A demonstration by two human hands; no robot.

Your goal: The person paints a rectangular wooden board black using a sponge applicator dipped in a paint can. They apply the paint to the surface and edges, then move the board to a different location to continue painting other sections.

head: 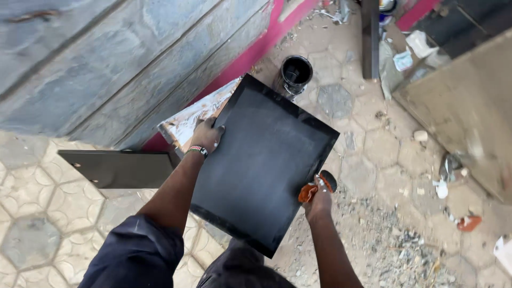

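Black panel [264, 160]: held tilted between both hands.
Left hand [207, 135]: fingers curled over its upper left edge.
Right hand [319, 196]: closed around an orange cloth [308, 192] at its right edge.

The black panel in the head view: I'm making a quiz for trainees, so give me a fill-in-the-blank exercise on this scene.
1. The left hand grips the black panel at its upper ____ edge.
2. The right hand holds an orange-handled ____ against the panel's right edge.
3. Beyond the panel's top corner stands an open black ____ on the ground.
4. The ground at lower left is paved with ____ tiles.

Missing words: left; brush; can; hexagonal
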